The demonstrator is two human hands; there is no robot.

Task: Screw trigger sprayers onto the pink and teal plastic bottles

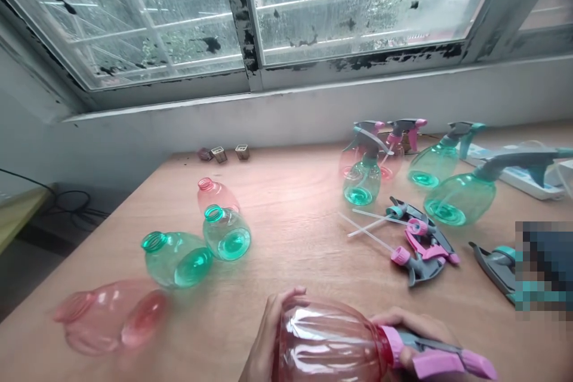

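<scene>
A clear red spray bottle [331, 340] lies on its side at the bottom of the head view, its pink and grey spray head [441, 358] pointing right. My left hand [273, 331] wraps around the bottle's base. At the neck, my right hand [414, 328] grips by the pink collar, with a finger or thumb over the spray head; part of this hand is hidden. Beyond my right hand, loose spray heads [423, 248] in pink, teal and grey lie in a pile with their thin tubes.
Headless bottles, a green one [179, 259] and a red one [111, 316] among them, rest on the wooden table [277, 239] at left. Several fitted spray bottles [461, 197] stand at back right near a white tray [532, 176]. Small blocks [219, 154] sit by the wall.
</scene>
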